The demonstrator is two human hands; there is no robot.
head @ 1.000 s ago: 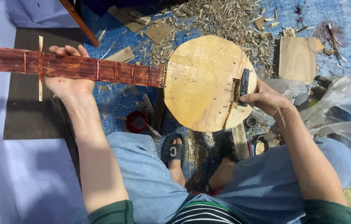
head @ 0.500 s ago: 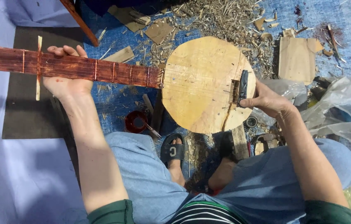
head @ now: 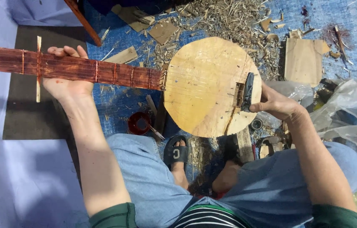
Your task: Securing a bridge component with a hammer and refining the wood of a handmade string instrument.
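Stringed instrument (head: 178, 80) held level across the person's lap, above the blue tarp (head: 115, 105) on the floor. Round pale wooden body (head: 208, 84) at centre; reddish neck (head: 81, 69) runs out from the body toward the left edge of view.

Left hand (head: 66, 82) sits under the neck, well away from the body, fingers curled up around the far side of the neck and holding it. A thin pale stick (head: 38, 69) crosses the neck just beside this hand, on the side away from the body.

Right hand (head: 273, 103) lies at the body's right rim, fingers closed narrow on the dark bridge piece (head: 247, 90) that stands on the body face. Fine strings run from the bridge across the body to the neck.

Below the body: small red cup (head: 138, 122) with a tool in it, and a foot in a black sandal (head: 176, 152). Beyond the body, wood shavings (head: 224, 17) heaped on the tarp. Right of the body, a flat wooden block (head: 303, 61) and crumpled clear plastic (head: 351, 112).
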